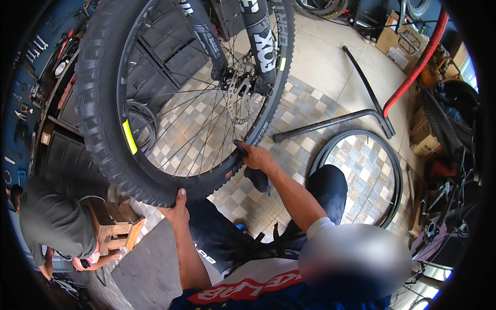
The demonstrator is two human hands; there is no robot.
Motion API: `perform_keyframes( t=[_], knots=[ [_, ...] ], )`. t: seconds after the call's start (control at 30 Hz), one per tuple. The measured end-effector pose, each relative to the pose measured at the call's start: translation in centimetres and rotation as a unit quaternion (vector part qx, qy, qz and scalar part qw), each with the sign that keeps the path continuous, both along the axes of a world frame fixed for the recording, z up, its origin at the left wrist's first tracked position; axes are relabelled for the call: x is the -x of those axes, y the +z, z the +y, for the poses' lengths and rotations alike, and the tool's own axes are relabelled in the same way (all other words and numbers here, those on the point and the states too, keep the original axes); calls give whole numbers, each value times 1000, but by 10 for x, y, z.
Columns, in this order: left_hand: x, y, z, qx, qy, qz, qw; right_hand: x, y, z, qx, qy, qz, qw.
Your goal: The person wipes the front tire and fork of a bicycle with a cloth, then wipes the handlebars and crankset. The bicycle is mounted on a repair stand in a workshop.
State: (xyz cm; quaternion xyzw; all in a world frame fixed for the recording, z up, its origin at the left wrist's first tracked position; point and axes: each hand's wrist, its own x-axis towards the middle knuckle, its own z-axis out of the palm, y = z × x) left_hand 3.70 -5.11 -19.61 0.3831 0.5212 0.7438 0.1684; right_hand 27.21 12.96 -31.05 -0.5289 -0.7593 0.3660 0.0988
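A large bicycle wheel with a knobby black tyre (98, 119) stands upright before me, mounted in a suspension fork (258, 46). Its disc brake rotor (238, 98) and thin spokes show at the hub. My left hand (175, 209) grips the tyre's bottom, thumb on the sidewall and fingers hidden beneath. At the lower right of the rim, my right hand (258, 157) is closed around a small dark piece (241, 146), too little of which shows to name. Just below that hand is a dark rounded shape (257, 179); whether it is held cannot be told.
A person in a dark shirt (57, 217) bends beside a wooden stool (116, 219) at the left. Looped black tyres (395, 170) lie on the tiled floor at right, near a black-and-red metal stand (330, 124). Tools (36, 49) hang on the left wall. Cardboard boxes (403, 46) stand back right.
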Motion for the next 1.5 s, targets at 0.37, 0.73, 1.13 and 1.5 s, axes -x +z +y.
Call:
perform_keyframes(
  t=[0.37,0.73,1.13,1.5],
  knots=[
    [15,-13,-7,63,58,55,995,-52,-43,-36,-3,-90,125,988],
    [11,-38,-3,20,-39,-2,999,-11,-12,-65,18,8,309,951],
    [-3,-60,-2,0,-50,-24,998,8,27,-64,-39,34,-41,998],
    [-5,-62,-3,-6,-19,-18,1000,23,-3,-117,-11,4,72,997]
  ],
)
